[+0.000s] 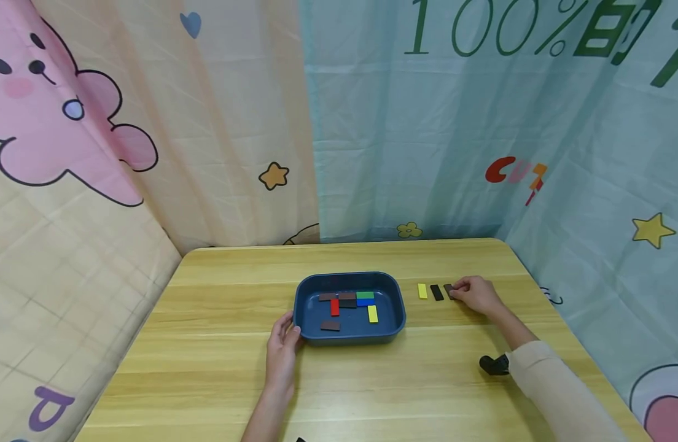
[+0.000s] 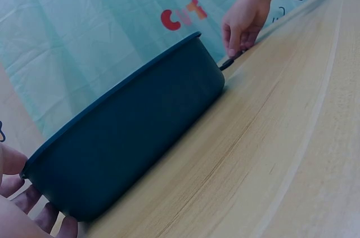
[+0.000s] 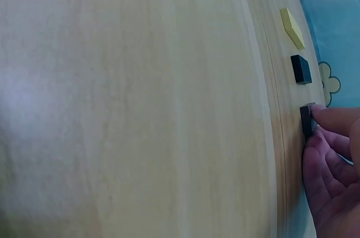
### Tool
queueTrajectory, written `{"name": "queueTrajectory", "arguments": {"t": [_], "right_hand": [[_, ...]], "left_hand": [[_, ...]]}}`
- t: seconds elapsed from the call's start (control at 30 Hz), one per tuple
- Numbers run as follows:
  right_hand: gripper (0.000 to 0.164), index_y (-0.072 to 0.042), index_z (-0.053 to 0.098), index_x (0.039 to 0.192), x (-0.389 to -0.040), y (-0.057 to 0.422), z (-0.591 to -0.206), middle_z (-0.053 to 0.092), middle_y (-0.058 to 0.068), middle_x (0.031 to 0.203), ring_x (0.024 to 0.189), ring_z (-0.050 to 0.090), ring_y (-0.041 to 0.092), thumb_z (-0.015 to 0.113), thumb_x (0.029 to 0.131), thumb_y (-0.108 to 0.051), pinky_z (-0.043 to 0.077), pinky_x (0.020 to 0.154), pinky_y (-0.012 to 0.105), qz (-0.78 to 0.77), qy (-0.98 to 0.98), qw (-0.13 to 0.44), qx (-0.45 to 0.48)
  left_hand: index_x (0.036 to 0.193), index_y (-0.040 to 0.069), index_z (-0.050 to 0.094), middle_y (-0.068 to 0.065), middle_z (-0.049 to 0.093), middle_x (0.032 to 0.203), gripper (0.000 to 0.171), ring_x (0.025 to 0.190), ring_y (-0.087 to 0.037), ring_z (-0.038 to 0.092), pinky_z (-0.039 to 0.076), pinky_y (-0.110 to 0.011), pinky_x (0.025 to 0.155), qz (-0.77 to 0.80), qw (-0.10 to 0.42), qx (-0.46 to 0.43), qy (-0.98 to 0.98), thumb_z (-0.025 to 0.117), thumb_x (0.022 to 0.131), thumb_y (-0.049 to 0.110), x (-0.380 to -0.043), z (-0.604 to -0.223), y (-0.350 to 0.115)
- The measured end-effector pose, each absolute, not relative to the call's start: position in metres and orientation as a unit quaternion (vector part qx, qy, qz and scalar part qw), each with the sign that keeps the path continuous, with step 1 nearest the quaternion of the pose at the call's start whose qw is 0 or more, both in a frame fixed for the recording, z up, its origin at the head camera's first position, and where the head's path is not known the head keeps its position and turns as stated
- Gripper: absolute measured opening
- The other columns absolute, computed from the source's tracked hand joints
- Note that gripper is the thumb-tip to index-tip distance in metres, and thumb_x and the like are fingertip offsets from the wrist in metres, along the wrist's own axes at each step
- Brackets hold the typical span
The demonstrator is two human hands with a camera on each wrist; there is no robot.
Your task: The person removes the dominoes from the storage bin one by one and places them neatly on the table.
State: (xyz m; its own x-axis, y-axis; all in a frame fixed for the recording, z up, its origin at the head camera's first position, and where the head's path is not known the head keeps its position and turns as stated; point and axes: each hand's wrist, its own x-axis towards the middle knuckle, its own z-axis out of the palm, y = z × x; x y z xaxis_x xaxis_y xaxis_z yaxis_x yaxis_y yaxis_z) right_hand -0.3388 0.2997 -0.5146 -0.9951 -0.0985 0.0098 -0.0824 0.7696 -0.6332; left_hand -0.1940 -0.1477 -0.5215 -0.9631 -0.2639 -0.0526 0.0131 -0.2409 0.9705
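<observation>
My right hand point(image 1: 477, 294) pinches a dark domino-like block point(image 3: 306, 121) between thumb and fingertips at the table's right side. To its left, a black block point(image 1: 436, 293) and a yellow block point(image 1: 422, 291) lie in the same row, spaced apart. With thumb near the rim and fingers against the end wall, my left hand point(image 1: 282, 353) grips the left end of a dark blue rectangular tray point(image 2: 129, 131). Inside the tray lie several flat blocks, among them a red block point(image 1: 335, 307), a green block point(image 1: 365, 295), a blue block point(image 1: 365, 302), a yellow block point(image 1: 373, 314) and a brown block point(image 1: 330, 326).
Everything stands on a light wooden table point(image 1: 206, 344). Printed curtains point(image 1: 405, 135) hang behind and beside it. A black strap-like piece point(image 1: 494, 365) sits at my right cuff.
</observation>
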Motion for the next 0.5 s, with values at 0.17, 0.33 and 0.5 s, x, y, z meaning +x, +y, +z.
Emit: {"name": "queueTrajectory", "arguments": {"t": [0.17,0.33,0.5], "right_hand": [[0.027,0.007,0.071,0.105,-0.3368,0.2979,-0.5136,0.069,0.008,0.087,0.079,0.063,0.024,0.073,0.098,-0.019,0.052,0.068,0.036,-0.339,0.94,0.005,-0.035],[0.032,0.008,0.072,0.106,-0.334,0.2985,-0.5143,0.07,0.012,0.091,0.084,0.064,0.029,0.07,0.1,-0.024,0.054,0.073,0.043,-0.342,0.94,-0.006,-0.02],[0.032,0.007,0.071,0.107,-0.3327,0.2994,-0.514,0.07,0.013,0.093,0.086,0.064,0.031,0.069,0.1,-0.024,0.053,0.073,0.042,-0.348,0.937,-0.022,-0.011]], "left_hand": [[0.153,-0.004,0.038,-0.024,0.039,0.158,0.045,0.141,-0.035,0.042,0.045,-0.039,0.109,-0.781,0.087,0.103,-0.61,0.046,0.109,0.004,-0.1934,-0.5207,-0.1478],[0.153,-0.004,0.038,-0.024,0.038,0.158,0.045,0.142,-0.035,0.041,0.045,-0.039,0.109,-0.783,0.088,0.1,-0.608,0.046,0.109,0.004,-0.1934,-0.5202,-0.148],[0.153,-0.004,0.037,-0.024,0.037,0.158,0.046,0.142,-0.037,0.041,0.044,-0.042,0.111,-0.78,0.085,0.097,-0.612,0.046,0.109,0.005,-0.1927,-0.5204,-0.1486]]}}
